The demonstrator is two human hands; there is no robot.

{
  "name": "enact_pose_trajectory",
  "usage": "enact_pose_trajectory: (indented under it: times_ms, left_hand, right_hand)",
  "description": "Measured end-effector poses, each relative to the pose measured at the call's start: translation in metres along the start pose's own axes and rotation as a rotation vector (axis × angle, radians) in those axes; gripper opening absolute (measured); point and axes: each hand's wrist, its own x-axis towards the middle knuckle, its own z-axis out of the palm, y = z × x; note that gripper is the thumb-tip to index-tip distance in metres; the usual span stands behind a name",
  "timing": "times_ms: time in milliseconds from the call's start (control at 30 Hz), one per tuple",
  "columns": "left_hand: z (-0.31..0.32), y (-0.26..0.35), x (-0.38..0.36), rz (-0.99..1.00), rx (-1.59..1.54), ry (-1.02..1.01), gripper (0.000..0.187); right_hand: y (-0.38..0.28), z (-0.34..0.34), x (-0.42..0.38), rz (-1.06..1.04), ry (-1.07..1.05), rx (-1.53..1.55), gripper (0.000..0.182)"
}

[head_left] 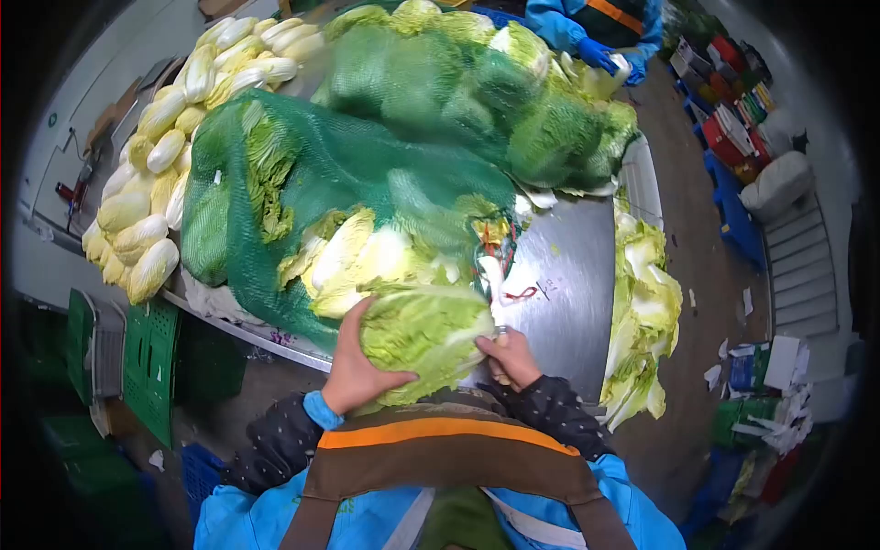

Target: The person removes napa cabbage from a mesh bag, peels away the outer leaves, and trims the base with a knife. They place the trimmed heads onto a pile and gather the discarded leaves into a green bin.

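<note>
head view: napa cabbage is at the near edge of the metal table, just beside the green net. left hand is spread around the leafy end, right hand is curled at the white base, can't tell if it's gripping something small. looks fairly hefty, firm in the core, probably a bit slick. outer leaves would tear, so i'd cradle the thick middle.

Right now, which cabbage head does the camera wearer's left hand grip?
The light-green head at the table's near edge, its white stem end toward the right hand. Unlike the yellow heads piled at far left, it has green outer leaves.
</note>
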Motion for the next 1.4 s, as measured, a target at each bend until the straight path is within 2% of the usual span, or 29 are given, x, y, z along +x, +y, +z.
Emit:
enact_pose_trajectory:
  times_ms: [33,100,133,167,233,267,333,400,467,500,567,600,667,700,767,800,833,900,967,1033,1100,1167,1233,1300,1367,1400]
  left_hand:
    - [0.003,0.017,-0.001,0.0,0.003,-0.015,0.104]
    - [0.015,0.047,0.012,0.277,-0.006,-0.031,0.093]
    - [0.028,0.056,0.02,0.403,-0.034,0.022,0.08]
    - [0.041,0.055,0.031,0.418,-0.047,0.007,0.08]
    - [0.077,0.035,0.055,0.384,-0.09,-0.092,0.066]
    - [0.093,0.026,0.065,0.338,-0.042,-0.148,0.059]
    - [0.122,0.022,0.08,0.296,0.054,-0.201,0.038]
    - [0.142,0.038,0.097,0.311,0.137,-0.225,0.034]
    - [0.155,0.089,0.11,0.309,0.201,-0.274,0.026]
    - [0.164,0.114,0.119,0.316,0.179,-0.299,0.022]
    - [0.183,0.14,0.138,0.382,0.089,-0.477,0.047]
    - [0.185,0.148,0.143,0.385,0.097,-0.485,0.047]
    - [0.189,0.161,0.151,0.576,-0.217,-0.27,0.079]
    - [0.193,0.149,0.151,0.579,-0.211,-0.279,0.079]
    - [0.206,0.103,0.128,0.403,0.26,-0.316,0.111]
    - [0.216,0.095,0.109,0.332,0.469,-0.321,0.115]
    - [0.224,0.089,0.09,0.257,0.678,-0.323,0.119]
    - [0.229,0.073,0.068,0.143,0.572,-0.339,0.116]
    - [0.23,0.066,0.053,0.183,0.598,-0.363,0.112]
    - [0.229,0.07,0.052,0.237,0.622,-0.395,0.109]
    - [0.232,0.085,0.051,0.211,0.734,-0.435,0.101]
    - [0.234,0.081,0.064,0.257,0.767,-0.468,0.101]
    - [0.237,0.07,0.084,0.566,0.903,-0.433,0.107]
    - [0.238,0.08,0.1,0.568,0.917,-0.471,0.113]
    - [0.234,0.1,0.108,0.271,0.85,-0.585,0.114]
    - [0.239,0.09,0.105,0.251,0.854,-0.51,0.114]
  right_hand:
    - [0.002,-0.01,-0.013,0.004,0.008,0.012,0.032]
    - [0.009,-0.033,-0.037,-0.215,-0.003,0.485,0.045]
    - [0.013,-0.044,-0.044,-0.284,0.034,0.573,0.056]
    - [0.014,-0.056,-0.049,-0.297,0.055,0.576,0.056]
    - [0.019,-0.083,-0.054,-0.31,0.253,0.353,0.056]
    - [0.024,-0.095,-0.054,-0.319,0.288,0.359,0.07]
    - [0.031,-0.119,-0.053,-0.325,0.361,0.295,0.074]
    - [0.024,-0.136,-0.06,-0.287,0.409,0.241,0.074]
    - [0.01,-0.136,-0.063,-0.66,0.507,-0.029,0.064]
    - [0.004,-0.139,-0.051,-0.661,0.511,-0.022,0.064]
    - [-0.006,-0.143,-0.024,-0.816,0.835,-0.638,0.05]
    - [-0.008,-0.147,-0.018,-0.814,0.841,-0.627,0.05]
    - [-0.014,-0.158,-0.012,-0.642,0.996,-0.259,0.033]
    - [-0.017,-0.166,-0.013,-0.641,1.001,-0.249,0.033]
    - [-0.024,-0.179,-0.019,-0.311,1.125,-0.364,0.021]
    - [-0.025,-0.189,-0.014,-0.217,1.164,-0.388,0.028]
    - [-0.025,-0.199,-0.005,-0.214,1.157,-0.389,0.028]
    - [-0.016,-0.218,0.021,-0.101,1.129,-0.596,0.037]
    - [-0.003,-0.236,0.047,0.107,0.836,-0.491,0.056]
    - [-0.002,-0.249,0.046,-0.115,0.79,-0.416,0.068]
    - [0.007,-0.272,0.044,-0.142,0.979,-0.392,0.075]
    - [0.011,-0.299,0.01,-0.367,1.187,-0.349,0.065]
    - [-0.005,-0.288,-0.054,-0.621,1.214,-0.406,0.044]
    - [0.004,-0.251,-0.097,-0.434,0.961,-0.554,0.031]
    - [0.019,-0.199,-0.112,-0.367,0.667,-0.572,0.026]
    - [0.04,-0.188,-0.105,-0.426,0.659,-0.588,0.026]
